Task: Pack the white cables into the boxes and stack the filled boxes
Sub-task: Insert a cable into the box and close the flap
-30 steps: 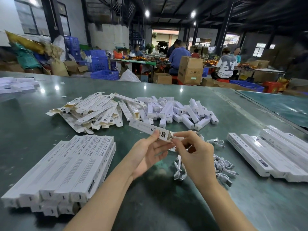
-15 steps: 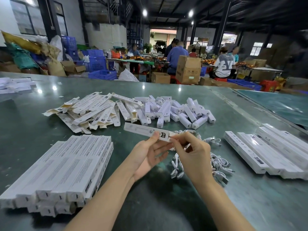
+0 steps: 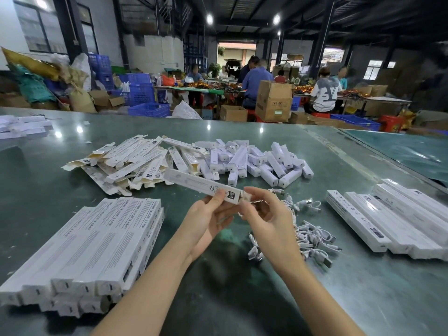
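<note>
Left hand [image 3: 206,224]: fingers pinch the long white cardboard box [image 3: 202,186] near its open end, above the green tabletop [image 3: 242,287].
Right hand [image 3: 269,221]: fingers pinch the box's end flap [image 3: 246,196].
White cables [image 3: 312,236]: loose heap beside the right hand.
Filled boxes [image 3: 101,241]: stacked at left.

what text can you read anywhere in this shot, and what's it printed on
"SMART SENSOR LAMP": on the side of the long boxes in the left stack.
"CE": on the nearest box of the right stack; the rest is too blurred.
Held box, gripped by the left hand with the right hand at its end flap: small marks and a dark label, unreadable.
Brown carton: handling symbols, no legible words.
Flat boxes: print too small.
</note>
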`<state>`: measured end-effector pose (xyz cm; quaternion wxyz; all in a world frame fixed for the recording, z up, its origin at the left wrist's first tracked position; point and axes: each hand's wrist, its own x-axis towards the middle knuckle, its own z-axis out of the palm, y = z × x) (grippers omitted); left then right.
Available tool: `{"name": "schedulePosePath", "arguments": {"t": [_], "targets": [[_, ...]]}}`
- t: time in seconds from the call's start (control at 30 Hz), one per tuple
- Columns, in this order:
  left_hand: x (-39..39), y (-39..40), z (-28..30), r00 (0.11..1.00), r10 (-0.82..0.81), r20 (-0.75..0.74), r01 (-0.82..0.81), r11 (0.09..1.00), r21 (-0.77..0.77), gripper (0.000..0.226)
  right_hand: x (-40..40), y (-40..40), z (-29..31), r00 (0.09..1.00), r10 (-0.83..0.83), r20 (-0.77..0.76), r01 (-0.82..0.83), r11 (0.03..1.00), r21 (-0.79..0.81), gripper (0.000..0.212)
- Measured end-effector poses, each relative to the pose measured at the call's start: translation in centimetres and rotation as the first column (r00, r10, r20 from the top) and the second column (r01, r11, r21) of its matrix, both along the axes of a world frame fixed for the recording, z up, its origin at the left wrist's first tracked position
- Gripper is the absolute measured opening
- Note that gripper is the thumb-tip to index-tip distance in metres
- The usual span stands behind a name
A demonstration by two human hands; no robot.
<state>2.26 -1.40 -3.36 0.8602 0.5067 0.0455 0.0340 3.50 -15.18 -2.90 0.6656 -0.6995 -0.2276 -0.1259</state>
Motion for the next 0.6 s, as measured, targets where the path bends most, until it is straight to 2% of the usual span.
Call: {"name": "schedulePosePath", "arguments": {"t": [0.07, 0.17, 0.33, 0.6], "targets": [[-0.1, 0.04, 0.17, 1.0, 0.011, 0.006, -0.011, 1.0, 0.0, 0.049, -0.15, -0.03, 0.25, 0.994, 0.09, -0.064, -0.082, 0.99, 0.112, 0.023], [-0.12, -0.1, 0.17, 1.0, 0.003, 0.003, -0.003, 1.0, 0.021, 0.049, -0.32, -0.13, 0.5, 0.986, 0.13, -0.108, -0.107, 0.975, 0.193, 0.028], [-0.09, -0.2, 0.18, 1.0, -0.012, -0.005, 0.013, 0.999, 0.038, 0.044, -0.07, -0.39, 0.64, 0.981, 0.12, -0.155, -0.086, 0.974, 0.211, 0.023], [-0.18, -0.04, -0.11, 0.998, -0.065, 0.02, 0.064, 0.997, 0.052, 0.052, 0.52, -0.87, 0.66, 0.947, 0.191, -0.257, -0.131, 0.964, 0.233, 0.019]]}}
